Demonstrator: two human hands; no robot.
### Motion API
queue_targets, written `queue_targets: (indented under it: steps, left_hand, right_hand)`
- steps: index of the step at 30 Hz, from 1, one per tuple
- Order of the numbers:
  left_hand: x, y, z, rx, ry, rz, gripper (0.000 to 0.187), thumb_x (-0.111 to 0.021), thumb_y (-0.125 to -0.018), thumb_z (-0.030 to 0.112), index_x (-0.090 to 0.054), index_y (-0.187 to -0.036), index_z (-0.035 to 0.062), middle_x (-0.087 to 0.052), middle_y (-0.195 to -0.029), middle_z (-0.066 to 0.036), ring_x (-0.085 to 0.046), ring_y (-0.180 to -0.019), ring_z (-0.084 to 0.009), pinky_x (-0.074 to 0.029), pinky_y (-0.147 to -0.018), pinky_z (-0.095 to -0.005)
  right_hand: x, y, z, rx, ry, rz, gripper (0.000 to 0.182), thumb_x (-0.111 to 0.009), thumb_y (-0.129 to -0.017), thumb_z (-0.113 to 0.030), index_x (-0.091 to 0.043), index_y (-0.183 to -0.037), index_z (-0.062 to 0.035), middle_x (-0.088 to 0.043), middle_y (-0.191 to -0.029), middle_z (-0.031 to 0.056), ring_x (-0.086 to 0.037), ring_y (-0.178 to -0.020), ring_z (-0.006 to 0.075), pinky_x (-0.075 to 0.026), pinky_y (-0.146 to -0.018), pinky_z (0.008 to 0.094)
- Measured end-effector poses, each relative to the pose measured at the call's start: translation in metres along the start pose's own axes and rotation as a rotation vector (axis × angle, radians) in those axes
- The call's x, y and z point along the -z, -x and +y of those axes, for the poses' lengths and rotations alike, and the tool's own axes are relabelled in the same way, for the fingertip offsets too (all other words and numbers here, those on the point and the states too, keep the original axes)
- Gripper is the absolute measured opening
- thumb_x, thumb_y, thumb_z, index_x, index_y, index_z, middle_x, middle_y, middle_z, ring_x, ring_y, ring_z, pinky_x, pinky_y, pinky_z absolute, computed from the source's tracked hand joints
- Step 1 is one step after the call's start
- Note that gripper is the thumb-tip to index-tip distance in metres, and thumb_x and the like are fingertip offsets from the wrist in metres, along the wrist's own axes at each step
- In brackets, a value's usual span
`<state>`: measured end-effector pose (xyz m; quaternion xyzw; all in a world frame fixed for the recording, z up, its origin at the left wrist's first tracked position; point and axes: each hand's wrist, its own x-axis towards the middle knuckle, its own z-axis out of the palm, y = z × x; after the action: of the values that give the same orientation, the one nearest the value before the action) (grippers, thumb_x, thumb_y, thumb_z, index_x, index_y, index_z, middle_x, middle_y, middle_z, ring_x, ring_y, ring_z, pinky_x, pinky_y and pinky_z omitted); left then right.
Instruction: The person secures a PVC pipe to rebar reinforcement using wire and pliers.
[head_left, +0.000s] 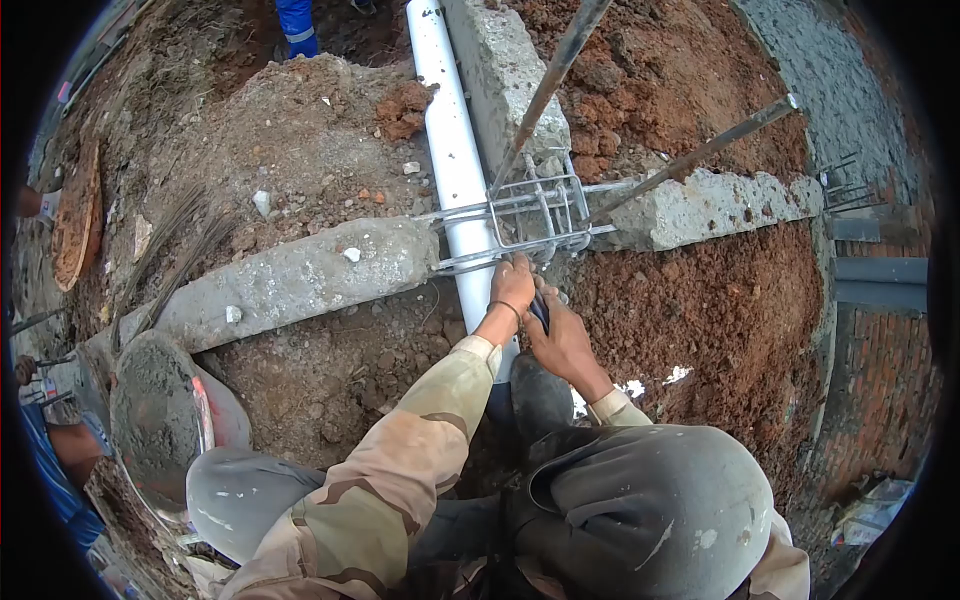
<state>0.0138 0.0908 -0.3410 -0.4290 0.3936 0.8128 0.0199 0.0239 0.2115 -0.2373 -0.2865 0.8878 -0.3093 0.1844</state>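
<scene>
My left hand [513,284] is closed at the lower edge of a steel rebar cage [540,213], beside a white pipe [455,170]; what its fingers pinch is too small to make out. Just right of it, my right hand [563,340] is wrapped round a dark-handled tool [540,310], whose tip is hidden near the cage. The pipe runs under the cage's bars, between the ends of concrete beams.
Concrete beams lie left [310,278], right [735,208] and above [510,75]. Two poles [560,70] [700,152] slant over the cage. A mortar-filled basin [160,420] is at lower left. Other people show at the left edge and top. Reddish soil surrounds everything.
</scene>
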Motion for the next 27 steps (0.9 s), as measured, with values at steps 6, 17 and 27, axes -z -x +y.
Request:
queue_targets:
  steps: [6,17,27]
  left_hand:
    - [0.015,0.046,0.051,0.173,0.127,-0.175,0.050,-0.063,-0.104,0.041,-0.049,-0.131,0.0014,-0.070,-0.103,-0.016,-0.074,-0.099,-0.0336,-0.062,-0.072,-0.0442]
    - [-0.001,0.112,-0.006,-0.029,0.191,-0.190,0.046,-0.052,-0.110,0.033,-0.041,-0.149,0.0123,-0.067,-0.103,-0.011,-0.069,-0.095,-0.0242,-0.059,-0.084,-0.0412]
    - [-0.044,0.148,-0.025,-0.369,-0.350,0.088,0.034,-0.062,-0.103,0.009,-0.044,-0.132,0.0058,-0.074,-0.103,-0.018,-0.073,-0.082,-0.0198,-0.058,-0.073,-0.0312]
  right_hand:
    - [-0.012,-0.002,0.030,-0.389,-0.672,-0.421,0.038,-0.054,-0.105,-0.032,-0.060,-0.111,0.0049,-0.064,-0.082,0.0168,-0.059,-0.062,0.0306,-0.048,-0.056,0.0414]
    - [0.059,0.037,0.023,-0.638,-1.047,-0.768,0.031,-0.063,-0.104,-0.032,-0.069,-0.099,-0.0018,-0.071,-0.073,0.0066,-0.067,-0.063,0.0161,-0.050,-0.056,0.0279]
    - [0.081,0.063,0.060,-0.435,-0.668,-0.692,0.023,-0.060,-0.100,-0.009,-0.066,-0.118,0.0051,-0.075,-0.094,0.0114,-0.068,-0.057,0.0187,-0.054,-0.053,0.0313]
